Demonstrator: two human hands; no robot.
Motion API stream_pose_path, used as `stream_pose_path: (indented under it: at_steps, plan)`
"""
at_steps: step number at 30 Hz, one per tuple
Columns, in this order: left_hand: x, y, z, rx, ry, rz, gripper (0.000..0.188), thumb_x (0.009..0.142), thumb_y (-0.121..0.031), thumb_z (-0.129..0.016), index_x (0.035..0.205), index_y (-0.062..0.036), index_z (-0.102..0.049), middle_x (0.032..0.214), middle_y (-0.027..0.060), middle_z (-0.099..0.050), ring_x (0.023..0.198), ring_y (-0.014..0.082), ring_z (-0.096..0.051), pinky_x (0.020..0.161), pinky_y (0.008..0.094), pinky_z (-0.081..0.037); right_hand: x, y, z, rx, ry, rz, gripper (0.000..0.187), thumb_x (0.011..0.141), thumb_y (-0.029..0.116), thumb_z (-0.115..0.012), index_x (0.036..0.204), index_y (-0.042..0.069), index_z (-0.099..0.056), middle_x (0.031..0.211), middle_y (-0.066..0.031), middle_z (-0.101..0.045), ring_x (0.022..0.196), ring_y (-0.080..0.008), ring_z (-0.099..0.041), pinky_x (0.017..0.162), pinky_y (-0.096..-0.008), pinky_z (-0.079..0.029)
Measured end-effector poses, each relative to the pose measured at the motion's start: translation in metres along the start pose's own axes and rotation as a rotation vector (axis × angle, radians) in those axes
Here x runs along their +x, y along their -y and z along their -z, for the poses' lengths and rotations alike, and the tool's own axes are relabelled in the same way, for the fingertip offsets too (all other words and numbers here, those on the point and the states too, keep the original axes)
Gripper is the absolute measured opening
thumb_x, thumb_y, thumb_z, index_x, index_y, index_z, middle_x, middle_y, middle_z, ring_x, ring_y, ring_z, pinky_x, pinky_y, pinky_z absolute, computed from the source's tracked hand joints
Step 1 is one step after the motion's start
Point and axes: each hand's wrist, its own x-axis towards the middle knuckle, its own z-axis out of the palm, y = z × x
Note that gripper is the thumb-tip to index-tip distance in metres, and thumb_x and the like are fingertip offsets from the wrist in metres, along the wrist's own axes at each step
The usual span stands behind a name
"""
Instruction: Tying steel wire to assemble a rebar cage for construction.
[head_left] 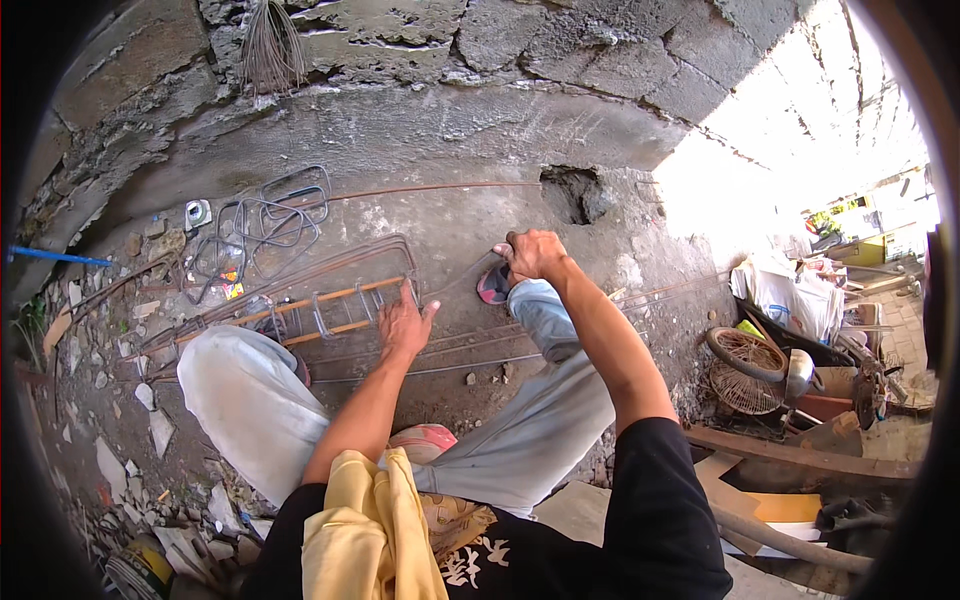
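My left hand (403, 325) is at the right end of a narrow frame of rusty orange-brown bars (352, 325) with grey wire stirrups (319, 316) around them. Its index finger and thumb stretch apart, and the fingertip touches or nearly touches a bar. Further right, above my sandalled foot (492, 284), my right hand (535, 255) is closed in a fist. A thin, dull rod or wire (462, 272) slants from that fist down toward the left hand; its exact kind is unclear. Bent rusty rods (375, 246) lie just behind the frame.
Loose grey wire loops (262, 225) lie at far left, near a tape measure (198, 213). A hole (573, 194) opens at the wall's foot. Broken stones (160, 432) litter the left side. At right stand a fan cage (748, 386), white sacks (795, 297) and wooden planks (800, 452).
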Motion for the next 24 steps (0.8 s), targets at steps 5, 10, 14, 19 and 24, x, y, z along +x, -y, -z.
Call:
stream_pose_path:
  at_steps: [5, 10, 14, 19, 24]
  plan:
    - [0.005, 0.010, -0.015, -0.093, 0.172, 0.037, 0.079, 0.086, -0.047, -0.062, 0.141, -0.0046, -0.024, 0.110, 0.0233, -0.062, 0.102, 0.0383, -0.059, 0.094, 0.0517, -0.033, -0.036, 0.018, 0.015, -0.025, 0.129, -0.121, 0.058, 0.094, 0.054, -0.038, 0.102, 0.003, -0.067, 0.099, -0.0245, -0.066, 0.098, -0.0399, -0.064, 0.085, -0.0471, -0.051]
    - [0.008, 0.017, -0.027, -0.023, 0.028, -0.075, 0.085, 0.084, -0.052, -0.063, 0.141, -0.0013, -0.024, 0.112, 0.0239, -0.061, 0.105, 0.0384, -0.058, 0.093, 0.0500, -0.033, -0.082, 0.023, -0.011, 0.276, 0.121, -0.343, 0.064, 0.093, 0.055, -0.038, 0.106, -0.002, -0.064, 0.106, -0.0290, -0.063, 0.105, -0.0426, -0.060, 0.091, -0.0486, -0.047]
    - [0.011, 0.020, -0.016, -0.096, 0.143, 0.002, 0.092, 0.080, -0.056, -0.065, 0.140, 0.0013, -0.025, 0.115, 0.0245, -0.059, 0.108, 0.0385, -0.056, 0.094, 0.0516, -0.032, -0.088, 0.033, -0.005, 0.334, 0.119, -0.399, 0.055, 0.092, 0.053, -0.043, 0.109, 0.004, -0.063, 0.107, -0.0272, -0.063, 0.105, -0.0422, -0.060, 0.091, -0.0494, -0.046]
    - [0.014, 0.011, -0.013, -0.101, 0.253, 0.099, 0.091, 0.074, -0.058, -0.069, 0.133, 0.0006, -0.033, 0.118, 0.0232, -0.059, 0.112, 0.0379, -0.055, 0.097, 0.0527, -0.030, -0.085, 0.022, -0.028, 0.535, -0.254, -0.491, 0.057, 0.090, 0.054, -0.048, 0.102, 0.002, -0.067, 0.095, -0.0295, -0.064, 0.096, -0.0470, -0.060, 0.085, -0.0512, -0.047]
    - [0.021, -0.004, -0.004, 0.030, 0.352, 0.171, 0.083, 0.073, -0.052, -0.071, 0.127, -0.0001, -0.035, 0.117, 0.0209, -0.060, 0.111, 0.0359, -0.057, 0.098, 0.0527, -0.029, -0.078, 0.012, -0.046, 1.585, -0.256, -0.504, 0.047, 0.093, 0.048, -0.054, 0.069, 0.008, -0.058, 0.055, -0.0013, -0.052, 0.040, -0.0111, -0.044, 0.040, -0.0282, -0.038]
